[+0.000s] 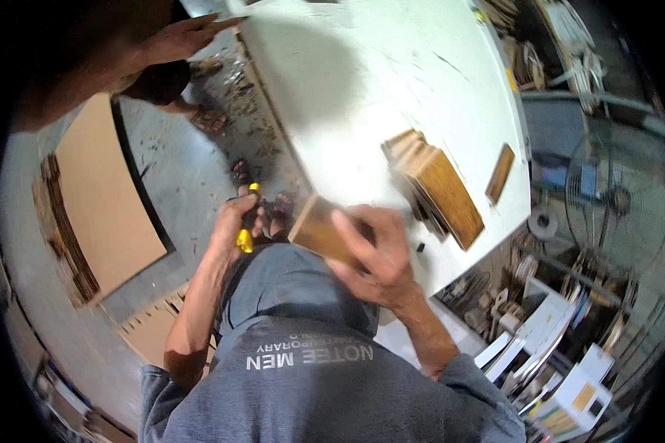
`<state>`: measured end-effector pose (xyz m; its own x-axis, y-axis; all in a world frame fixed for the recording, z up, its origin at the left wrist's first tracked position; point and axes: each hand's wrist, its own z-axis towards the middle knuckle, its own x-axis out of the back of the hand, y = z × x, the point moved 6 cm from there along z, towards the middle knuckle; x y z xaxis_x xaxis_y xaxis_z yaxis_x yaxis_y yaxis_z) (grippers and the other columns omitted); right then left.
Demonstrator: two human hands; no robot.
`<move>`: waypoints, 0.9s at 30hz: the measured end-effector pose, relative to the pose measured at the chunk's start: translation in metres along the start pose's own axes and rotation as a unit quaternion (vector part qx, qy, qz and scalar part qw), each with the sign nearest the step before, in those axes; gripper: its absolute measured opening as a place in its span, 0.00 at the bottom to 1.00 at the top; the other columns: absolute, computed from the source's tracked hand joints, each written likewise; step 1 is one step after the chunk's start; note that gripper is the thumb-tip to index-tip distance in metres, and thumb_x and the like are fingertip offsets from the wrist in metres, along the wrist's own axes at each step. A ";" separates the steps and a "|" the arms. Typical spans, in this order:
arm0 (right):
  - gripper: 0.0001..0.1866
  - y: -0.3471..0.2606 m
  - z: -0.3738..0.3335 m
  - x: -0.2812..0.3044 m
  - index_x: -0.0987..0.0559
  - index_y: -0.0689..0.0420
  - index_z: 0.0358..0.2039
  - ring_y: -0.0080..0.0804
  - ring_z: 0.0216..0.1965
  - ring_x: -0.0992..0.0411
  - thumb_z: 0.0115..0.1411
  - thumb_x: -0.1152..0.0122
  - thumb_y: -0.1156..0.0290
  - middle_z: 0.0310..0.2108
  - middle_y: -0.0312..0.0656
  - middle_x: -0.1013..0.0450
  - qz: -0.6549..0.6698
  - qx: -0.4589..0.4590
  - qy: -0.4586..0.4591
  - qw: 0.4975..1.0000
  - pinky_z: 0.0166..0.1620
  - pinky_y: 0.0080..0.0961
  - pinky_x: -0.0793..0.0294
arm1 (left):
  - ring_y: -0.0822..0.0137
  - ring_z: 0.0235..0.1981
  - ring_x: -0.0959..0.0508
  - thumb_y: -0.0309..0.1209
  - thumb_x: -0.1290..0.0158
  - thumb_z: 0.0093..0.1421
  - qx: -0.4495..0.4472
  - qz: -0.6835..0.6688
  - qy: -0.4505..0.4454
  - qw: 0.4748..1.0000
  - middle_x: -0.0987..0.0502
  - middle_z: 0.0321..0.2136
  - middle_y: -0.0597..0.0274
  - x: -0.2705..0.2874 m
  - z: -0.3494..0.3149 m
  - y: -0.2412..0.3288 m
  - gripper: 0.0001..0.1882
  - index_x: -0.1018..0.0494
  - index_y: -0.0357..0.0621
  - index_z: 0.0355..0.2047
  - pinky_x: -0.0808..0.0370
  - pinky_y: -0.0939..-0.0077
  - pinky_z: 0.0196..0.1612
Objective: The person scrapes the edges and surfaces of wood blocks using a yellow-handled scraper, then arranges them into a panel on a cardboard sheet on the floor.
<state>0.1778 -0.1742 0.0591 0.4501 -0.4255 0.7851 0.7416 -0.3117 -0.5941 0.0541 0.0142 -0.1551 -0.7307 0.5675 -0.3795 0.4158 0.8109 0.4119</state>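
My left hand [236, 215], to the left of the white table, is closed around a slim black-and-yellow hand tool [245, 240]; its exact kind is unclear. Yellow shows above and below my fist. My right hand [380, 255] grips a flat brown wooden block [319, 227] at the table's near edge, thumb on its upper face. The block is slightly blurred, and its pale end points toward my left hand. Beyond my right hand, a leaning stack of similar wooden blocks [451, 198] rests on the white table [391, 66]. A small black piece [420, 247] lies beside the stack.
One narrow wooden piece [500, 174] lies near the table's right edge. Another person's hand [188, 37] reaches the table's far left corner. Large tan boards [111, 199] lie on the littered floor at left. A standing fan [617, 199] and cluttered shelves [539, 310] are at right.
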 end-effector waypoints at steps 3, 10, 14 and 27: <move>0.35 -0.011 -0.004 0.072 0.24 0.58 0.60 0.45 0.51 0.30 0.50 0.28 0.66 0.52 0.51 0.29 -0.116 0.002 0.062 0.991 0.51 0.47 0.29 | 0.71 0.19 0.26 0.33 0.51 0.69 0.000 0.038 0.008 0.999 0.25 0.26 0.61 0.004 -0.005 0.003 0.10 0.28 0.37 0.37 0.29 0.78 0.19; 0.34 0.065 -0.028 0.104 0.19 0.49 0.56 0.44 0.50 0.30 0.44 0.24 0.74 0.52 0.47 0.27 -0.181 -0.069 0.109 0.975 0.52 0.41 0.26 | 0.71 0.19 0.25 0.33 0.51 0.69 0.011 0.050 -0.020 0.998 0.25 0.26 0.60 -0.016 0.000 -0.009 0.10 0.28 0.38 0.37 0.28 0.78 0.19; 0.32 0.084 -0.034 0.118 0.22 0.49 0.59 0.46 0.52 0.29 0.50 0.27 0.69 0.54 0.50 0.27 -0.157 -0.112 0.077 0.978 0.57 0.41 0.28 | 0.70 0.19 0.26 0.34 0.51 0.69 0.008 0.059 -0.004 0.998 0.25 0.26 0.60 -0.021 -0.002 -0.015 0.10 0.29 0.38 0.38 0.28 0.78 0.18; 0.56 0.412 -0.150 0.174 0.40 0.70 0.68 0.59 0.64 0.38 0.48 0.28 0.46 0.58 0.67 0.33 -0.154 -0.581 0.085 0.794 0.64 0.48 0.34 | 0.71 0.18 0.26 0.35 0.50 0.68 -0.001 0.060 0.072 0.996 0.25 0.26 0.60 0.000 -0.014 -0.029 0.11 0.29 0.39 0.37 0.29 0.80 0.16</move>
<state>0.4876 -0.5040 -0.0751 0.1895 -0.2541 0.9484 -0.2017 -0.9554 -0.2157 0.0346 -0.0107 -0.1559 -0.7460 0.6335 -0.2052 0.5032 0.7382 0.4493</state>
